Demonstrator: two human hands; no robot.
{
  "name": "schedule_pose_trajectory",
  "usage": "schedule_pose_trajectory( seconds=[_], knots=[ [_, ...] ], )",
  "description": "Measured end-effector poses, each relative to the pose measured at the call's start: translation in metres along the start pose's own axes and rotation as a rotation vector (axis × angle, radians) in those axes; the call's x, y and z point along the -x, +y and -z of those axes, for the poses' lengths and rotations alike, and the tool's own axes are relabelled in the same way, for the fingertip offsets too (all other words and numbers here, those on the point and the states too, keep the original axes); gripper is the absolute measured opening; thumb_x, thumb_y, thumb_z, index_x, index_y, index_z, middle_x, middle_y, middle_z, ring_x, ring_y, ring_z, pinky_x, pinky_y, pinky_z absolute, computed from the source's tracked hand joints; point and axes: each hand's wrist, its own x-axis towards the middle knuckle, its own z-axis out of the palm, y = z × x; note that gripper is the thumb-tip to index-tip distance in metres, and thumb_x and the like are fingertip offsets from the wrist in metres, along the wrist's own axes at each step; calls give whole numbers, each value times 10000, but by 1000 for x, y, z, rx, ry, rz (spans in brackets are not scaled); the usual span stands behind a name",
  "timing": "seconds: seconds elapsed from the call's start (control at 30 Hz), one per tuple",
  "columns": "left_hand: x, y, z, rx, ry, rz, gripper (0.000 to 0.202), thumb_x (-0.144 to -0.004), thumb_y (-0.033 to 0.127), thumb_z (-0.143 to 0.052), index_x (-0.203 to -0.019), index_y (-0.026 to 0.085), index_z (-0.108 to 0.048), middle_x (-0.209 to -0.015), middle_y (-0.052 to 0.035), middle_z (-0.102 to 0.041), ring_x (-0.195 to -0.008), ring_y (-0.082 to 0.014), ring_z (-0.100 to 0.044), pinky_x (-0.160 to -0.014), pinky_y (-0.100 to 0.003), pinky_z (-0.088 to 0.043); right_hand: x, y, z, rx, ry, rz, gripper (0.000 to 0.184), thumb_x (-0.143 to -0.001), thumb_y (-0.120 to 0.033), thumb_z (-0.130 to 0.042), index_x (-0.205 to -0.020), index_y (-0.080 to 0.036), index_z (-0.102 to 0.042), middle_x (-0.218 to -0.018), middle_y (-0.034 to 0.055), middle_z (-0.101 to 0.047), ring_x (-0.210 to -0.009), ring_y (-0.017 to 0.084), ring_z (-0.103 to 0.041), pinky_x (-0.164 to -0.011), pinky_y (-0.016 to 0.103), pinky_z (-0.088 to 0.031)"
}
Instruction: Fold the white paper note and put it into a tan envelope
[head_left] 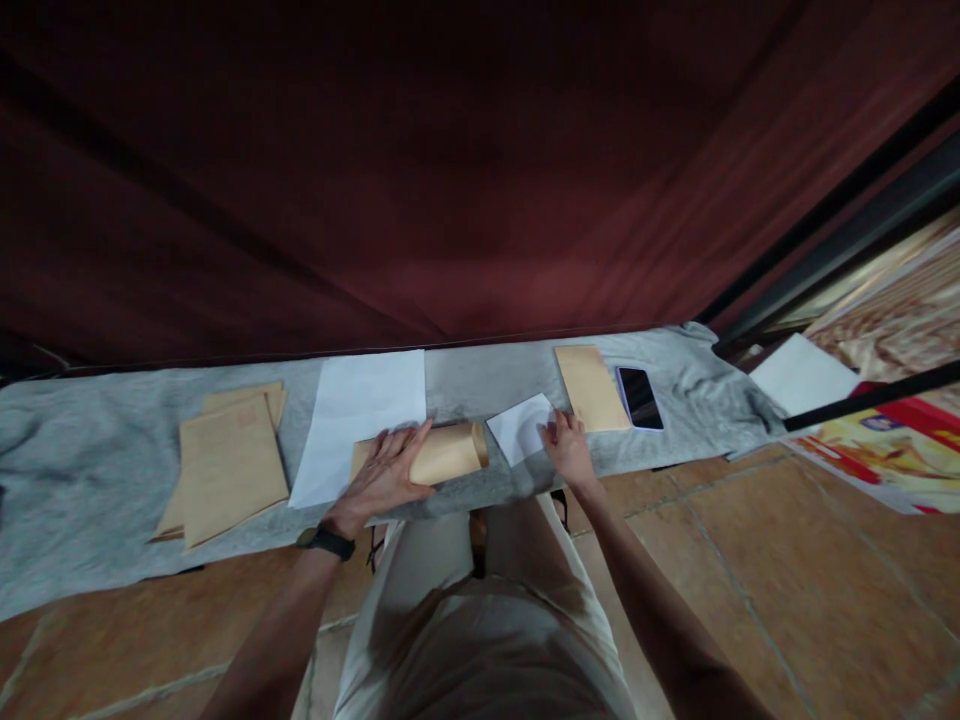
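My left hand (pixel 390 468), with a dark watch on its wrist, lies spread over a brown envelope (pixel 448 455) and presses it against the cloth. The right end of this envelope bulges up in a curl. My right hand (pixel 568 445) has its fingers pinched at the right edge of a folded white paper (pixel 519 428), which lies just right of the curled end. Beyond my left hand rests a large white sheet (pixel 367 390), its lower part under the envelope and hand. Another brown envelope (pixel 592 385) lies flat beside my right hand.
Several brown envelopes (pixel 232 465) are stacked at the left. A phone (pixel 640 398) lies at the right on the grey cloth (pixel 484 375) over the narrow surface. Dark red fabric (pixel 450 200) hangs behind. At far right are a dark frame bar and a colourful box (pixel 892 450).
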Motion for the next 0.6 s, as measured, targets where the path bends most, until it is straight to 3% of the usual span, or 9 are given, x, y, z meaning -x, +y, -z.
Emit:
schedule_pose_trajectory(
  seconds=[0.17, 0.33, 0.47, 0.6],
  knots=[
    [1, 0, -1, 1, 18, 3, 1164, -703, 502, -767, -1626, 269, -96, -1442, -124, -498, -1386, -359, -423, -1219, -551, -206, -14, -8, -2, 238, -103, -111, 597, -901, -356, -644, -1390, -44, -503, -1282, 232, -597, -1233, 339, -503, -1063, 421, -393],
    [1, -1, -3, 9, 20, 7, 1156, -700, 494, -768, -1624, 276, -109, -1451, -121, -491, -1386, -355, -428, -1214, -539, -231, -23, -14, 0, 259, -147, -214, 505, -855, -342, -671, -1285, -92, -583, -1226, 212, -609, -1187, 334, -535, -1016, 393, -421],
    [1, -3, -5, -2, 25, -3, 1176, -702, 493, -768, -1627, 283, -72, -1466, -125, -475, -1401, -354, -412, -1218, -546, -213, -24, -13, 1, 179, -139, -229, 395, -812, -291, -683, -1165, -118, -639, -1200, 211, -608, -1191, 335, -538, -1022, 393, -426],
    [1, -3, -5, -1, 20, 2, 1174, -702, 500, -765, -1627, 276, -78, -1467, -124, -478, -1401, -357, -415, -1221, -546, -203, -27, -5, 0, -141, -156, -305, 142, -768, -223, -656, -904, -184, -646, -995, 112, -657, -1034, 273, -606, -961, 370, -462]
  ],
)
